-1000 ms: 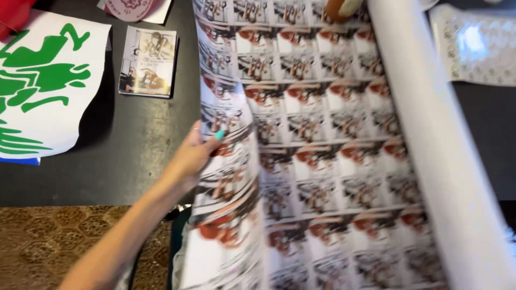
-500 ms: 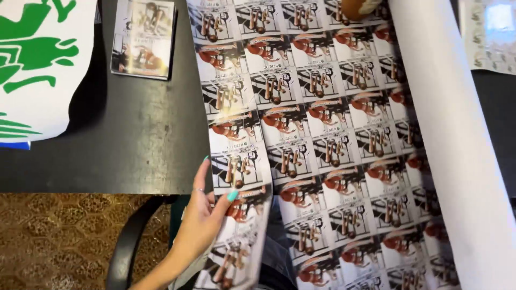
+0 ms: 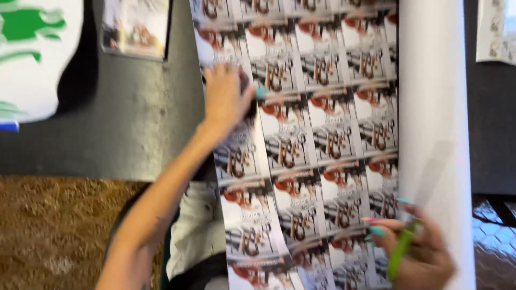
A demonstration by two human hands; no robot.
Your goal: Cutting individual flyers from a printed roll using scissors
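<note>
Dark tabletop with printed sheets

The dark tabletop (image 3: 134, 123) fills the upper frame. A long printed sheet (image 3: 322, 139) runs down the centre and hangs over its near edge; a white-and-green print (image 3: 32, 59) lies upper left, a small card (image 3: 137, 27) beside it, another sheet (image 3: 497, 29) upper right.

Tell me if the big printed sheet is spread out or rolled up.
Spread out: the long printed paper sheet lies flat across the dark table, the left hand pressing it.
</note>
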